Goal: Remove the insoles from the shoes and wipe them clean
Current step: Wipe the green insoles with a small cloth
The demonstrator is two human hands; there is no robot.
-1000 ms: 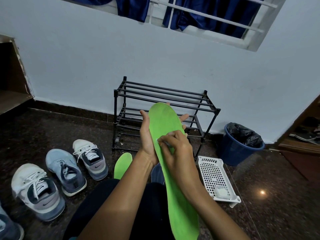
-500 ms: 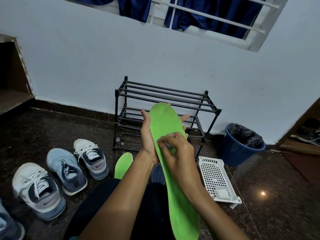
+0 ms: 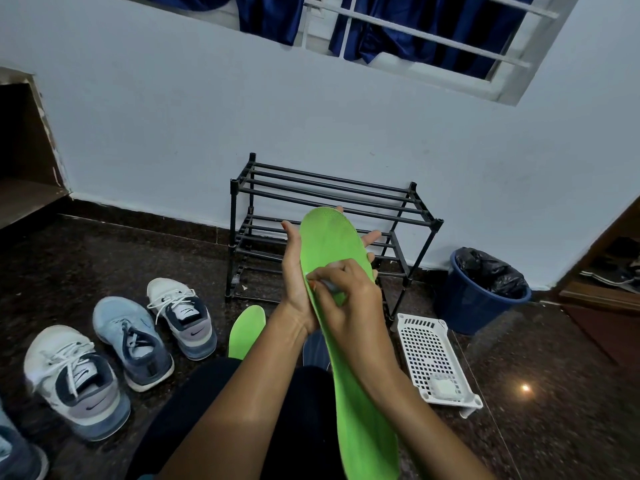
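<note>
Right hand pinches a small pale wipe in curled fingertips and presses it against the middle of the green insole, which tilts up from the lap with its toe end highest. Left hand backs the forefoot from behind with straight, spread fingers and the thumb along the near edge, so it props rather than clamps. That is the weak point, I judge: a hard stroke toward the toe could fold the thin foam over the open palm or slide it sideways, dropping it onto the dark stone floor to pick up grit. The wipe is tiny and mostly hidden under the fingers, so nails may scrape the surface, and what looks like a darker smudge near the toe could be missed if strokes stop short. The heel end runs out of view below, so I cannot tell what steadies it. A second green insole lies flat on the floor beside the knee, near a white-and-grey sneaker, where a shifting leg could crush or dirty it
</note>
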